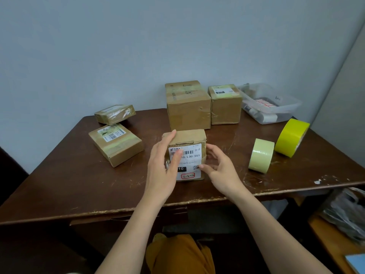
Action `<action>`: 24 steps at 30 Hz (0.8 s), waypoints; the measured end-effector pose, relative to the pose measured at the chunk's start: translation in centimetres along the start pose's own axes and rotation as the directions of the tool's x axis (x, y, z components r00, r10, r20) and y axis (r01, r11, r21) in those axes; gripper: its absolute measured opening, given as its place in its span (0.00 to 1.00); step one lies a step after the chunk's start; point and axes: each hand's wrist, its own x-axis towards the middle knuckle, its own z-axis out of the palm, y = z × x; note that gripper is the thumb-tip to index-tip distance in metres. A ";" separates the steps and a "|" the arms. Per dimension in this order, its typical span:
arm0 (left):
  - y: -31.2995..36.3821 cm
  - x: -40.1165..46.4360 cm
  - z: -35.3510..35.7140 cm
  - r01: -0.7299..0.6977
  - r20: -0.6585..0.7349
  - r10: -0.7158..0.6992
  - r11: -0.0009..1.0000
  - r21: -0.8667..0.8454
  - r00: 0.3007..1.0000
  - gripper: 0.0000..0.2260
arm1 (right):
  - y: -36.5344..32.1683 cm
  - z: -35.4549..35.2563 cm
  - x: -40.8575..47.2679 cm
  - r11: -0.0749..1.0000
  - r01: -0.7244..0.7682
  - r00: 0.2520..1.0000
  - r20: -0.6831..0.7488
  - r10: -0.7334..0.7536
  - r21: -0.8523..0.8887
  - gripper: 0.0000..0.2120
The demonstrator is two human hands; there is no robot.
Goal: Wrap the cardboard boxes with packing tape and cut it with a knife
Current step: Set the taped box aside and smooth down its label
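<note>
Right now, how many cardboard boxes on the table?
5: held box between both hands, two flat boxes at left, tall box and smaller box at the back. Others may be hidden.

This looks like a small parcel-packing corner of a back room or office, though the wide view shows little beyond it: a worn brown wooden table (83, 186) stands against a bare pale wall (98, 46), carrying labelled cardboard boxes (188, 104), rolls of packing tape (261, 155) and a clear plastic bin (270, 103) of supplies
</note>
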 end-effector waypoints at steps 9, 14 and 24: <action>-0.2 0.0 0.5 0.021 -0.034 -0.021 1.000 -0.004 0.999 0.20 | -3.0 -0.8 0.0 0.960 0.234 0.972 -0.010 -0.235 0.156 0.21; -0.2 -0.2 0.7 0.010 -0.040 -0.010 1.000 0.008 0.999 0.19 | -3.5 -0.3 0.8 0.963 0.226 0.972 -0.103 -0.212 0.144 0.16; 0.8 0.0 0.8 -0.020 -0.055 0.024 0.998 0.065 0.998 0.17 | -3.5 0.0 1.5 0.964 0.230 0.966 -0.151 -0.209 0.137 0.09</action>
